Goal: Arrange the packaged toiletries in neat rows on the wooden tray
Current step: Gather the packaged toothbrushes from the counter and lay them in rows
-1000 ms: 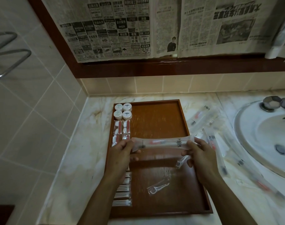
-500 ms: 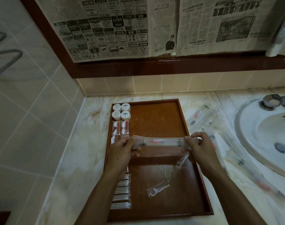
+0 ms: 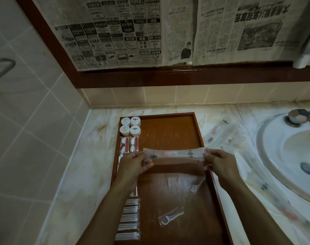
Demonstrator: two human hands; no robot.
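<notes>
Both hands hold one clear packet level over the middle of the tray.

The left hand (image 3: 133,162) and right hand (image 3: 217,162) pinch the ends of the packet (image 3: 175,153) in curled fingers, above the tray (image 3: 168,131) on the desk (image 3: 76,174). Four jars (image 3: 130,126) sit in the tray's upper left corner, a floss pack (image 3: 171,216) lower centre, and more packets (image 3: 221,133) at frame right beside the sink (image 3: 292,156).

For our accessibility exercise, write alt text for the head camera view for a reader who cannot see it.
Both hands, left hand and right hand, hold a long clear toothbrush packet level above a wooden tray. White round jars and small packets line the tray's left edge, beside a sink.
</notes>
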